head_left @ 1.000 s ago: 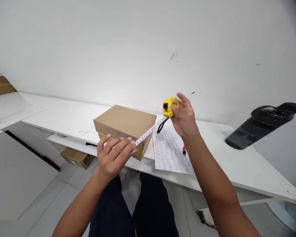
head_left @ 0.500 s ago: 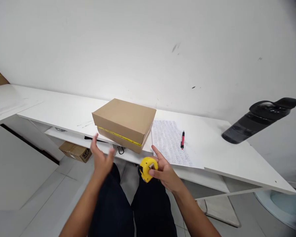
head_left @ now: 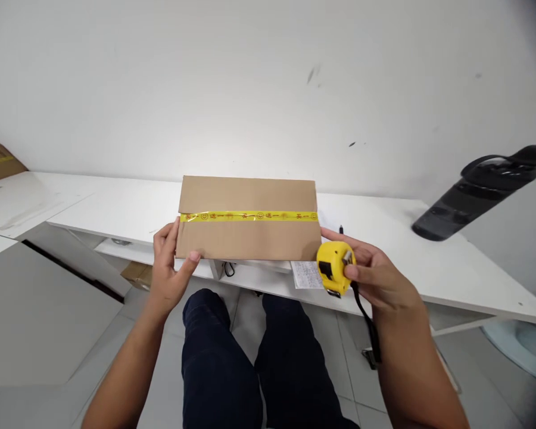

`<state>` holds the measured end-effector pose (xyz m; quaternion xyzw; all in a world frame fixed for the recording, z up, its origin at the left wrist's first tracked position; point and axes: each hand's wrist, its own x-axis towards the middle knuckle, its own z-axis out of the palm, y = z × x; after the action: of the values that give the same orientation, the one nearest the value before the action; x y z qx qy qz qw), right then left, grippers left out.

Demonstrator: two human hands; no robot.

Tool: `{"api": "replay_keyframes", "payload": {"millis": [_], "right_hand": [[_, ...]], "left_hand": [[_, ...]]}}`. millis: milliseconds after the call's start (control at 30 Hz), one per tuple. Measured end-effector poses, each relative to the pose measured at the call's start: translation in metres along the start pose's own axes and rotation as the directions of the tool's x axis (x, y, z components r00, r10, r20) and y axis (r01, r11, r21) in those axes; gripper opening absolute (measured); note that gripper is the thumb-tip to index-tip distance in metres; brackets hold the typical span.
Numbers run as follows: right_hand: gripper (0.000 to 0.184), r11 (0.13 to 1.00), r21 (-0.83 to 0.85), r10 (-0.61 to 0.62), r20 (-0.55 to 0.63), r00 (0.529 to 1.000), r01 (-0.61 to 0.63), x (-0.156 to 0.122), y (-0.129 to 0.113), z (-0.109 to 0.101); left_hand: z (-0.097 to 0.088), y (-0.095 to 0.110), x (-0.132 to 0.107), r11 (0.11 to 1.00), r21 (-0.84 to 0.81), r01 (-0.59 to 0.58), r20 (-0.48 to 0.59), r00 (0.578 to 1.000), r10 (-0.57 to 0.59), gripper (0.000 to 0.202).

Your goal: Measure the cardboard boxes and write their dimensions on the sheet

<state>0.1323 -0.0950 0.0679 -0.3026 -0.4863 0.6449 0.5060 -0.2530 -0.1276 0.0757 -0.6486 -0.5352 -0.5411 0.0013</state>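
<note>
Cardboard box (head_left: 249,241) is newly tilted up, paper (head_left: 305,276) partly hidden; box is clasped by left hand (head_left: 168,268), tape measure (head_left: 331,257) by right hand (head_left: 383,279).

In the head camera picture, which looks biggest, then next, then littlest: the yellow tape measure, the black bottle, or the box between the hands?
From largest to smallest, as they look here:
1. The box
2. The black bottle, long but slim
3. The yellow tape measure

The box (head_left: 250,241) I hold is smooth, matt cardboard with glossy adhesive tape (head_left: 250,216); my tape measure (head_left: 328,256) is smooth plastic, my trousers (head_left: 218,363) matt cloth.
</note>
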Motion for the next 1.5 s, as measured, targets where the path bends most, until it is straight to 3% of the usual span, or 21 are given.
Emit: {"api": "replay_keyframes", "payload": {"millis": [100,200,267,333,433,500,567,633,733,833,867,900,933,967,1033,1067,1100,1167,1233,1400,1500], "right_hand": [[0.066,0.999,-0.017,-0.029,0.02,0.999,0.029,0.029,-0.017,0.01],[0.046,0.993,0.024,-0.118,-0.077,0.99,0.12,0.07,-0.022,0.025],[0.036,0.973,0.06,-0.204,-0.208,0.956,0.221,0.095,-0.022,0.034],[0.035,0.933,0.054,-0.315,-0.346,0.884,0.354,0.109,-0.019,0.044],[0.043,0.872,-0.025,-0.439,-0.482,0.759,0.489,0.099,-0.007,0.062],[0.048,0.864,-0.067,-0.462,-0.501,0.732,0.499,0.074,0.005,0.077],[0.052,0.888,-0.084,-0.443,-0.426,0.789,0.453,0.043,0.019,0.093],[0.053,0.933,-0.054,-0.356,-0.265,0.896,0.355,0.014,0.028,0.109],[0.051,0.972,-0.004,-0.235,-0.103,0.966,0.236,-0.014,0.033,0.123],[0.049,0.955,-0.048,-0.296,-0.112,0.949,0.293,-0.022,0.033,0.126],[0.048,0.924,-0.107,-0.381,-0.163,0.91,0.367,-0.022,0.033,0.126],[0.048,0.867,-0.195,-0.494,-0.228,0.839,0.458,-0.021,0.034,0.125],[0.05,0.781,-0.31,-0.621,-0.293,0.727,0.542,-0.019,0.035,0.125],[0.053,0.669,-0.439,-0.741,-0.334,0.582,0.6,-0.017,0.036,0.124],[0.061,0.448,-0.654,-0.894,-0.32,0.315,0.609,-0.012,0.039,0.123],[0.065,0.371,-0.72,-0.929,-0.287,0.234,0.587,-0.009,0.04,0.123],[0.068,0.317,-0.761,-0.948,-0.255,0.189,0.566,-0.006,0.041,0.122],[0.075,0.248,-0.801,-0.968,-0.193,0.157,0.545,0.003,0.043,0.124],[0.076,0.192,-0.83,-0.979,-0.124,0.162,0.524,0.017,0.045,0.126],[0.055,0.133,-0.905,-0.963,-0.021,0.27,0.404,0.059,0.052,0.134],[0.054,0.103,-0.925,-0.961,0.003,0.278,0.366,0.074,0.053,0.133]], "left_hand": [[0.016,0.011,0.015,0.983,-0.154,0.099,-0.069,0.991,-0.111,0.082],[0.027,0.011,0.03,0.911,-0.259,0.322,0.028,0.945,-0.326,0.081],[0.029,0.012,0.029,0.88,-0.25,0.403,0.145,0.915,-0.378,0.083],[0.027,0.019,0.017,0.906,-0.161,0.391,0.182,0.914,-0.362,0.083],[0.019,0.041,-0.013,0.974,0.067,0.218,0.044,0.974,-0.221,0.085],[0.015,0.061,-0.028,0.976,0.213,-0.042,-0.044,0.998,0.053,0.093],[0.013,0.081,-0.033,0.885,0.293,-0.361,0.035,0.93,0.367,0.089],[0.012,0.095,-0.029,0.757,0.297,-0.582,0.145,0.811,0.567,0.072],[0.01,0.101,-0.017,0.64,0.262,-0.722,0.2,0.689,0.696,0.051],[0.007,0.093,0.002,0.607,0.098,-0.789,0.292,0.606,0.74,0.04],[0.006,0.089,0.012,0.631,0.053,-0.774,0.329,0.61,0.721,0.034],[0.005,0.085,0.025,0.679,0.033,-0.733,0.363,0.642,0.675,0.026],[0.004,0.081,0.042,0.741,0.043,-0.67,0.39,0.694,0.605,0.019],[0.004,0.076,0.061,0.8,0.081,-0.594,0.407,0.753,0.518,0.013],[0.004,0.065,0.105,0.864,0.183,-0.47,0.405,0.836,0.369,0.009],[0.006,0.059,0.127,0.86,0.225,-0.458,0.398,0.849,0.348,0.011],[0.009,0.053,0.149,0.843,0.266,-0.467,0.385,0.853,0.352,0.015],[0.021,0.041,0.182,0.819,0.352,-0.453,0.402,0.863,0.305,0.017],[0.038,0.031,0.2,0.751,0.507,-0.424,0.511,0.849,0.134,0.017],[0.081,0.022,0.204,0.69,0.628,-0.361,0.628,0.758,-0.175,0.014],[0.085,0.029,0.208,0.682,0.655,-0.326,0.653,0.698,-0.293,0.009]]}}
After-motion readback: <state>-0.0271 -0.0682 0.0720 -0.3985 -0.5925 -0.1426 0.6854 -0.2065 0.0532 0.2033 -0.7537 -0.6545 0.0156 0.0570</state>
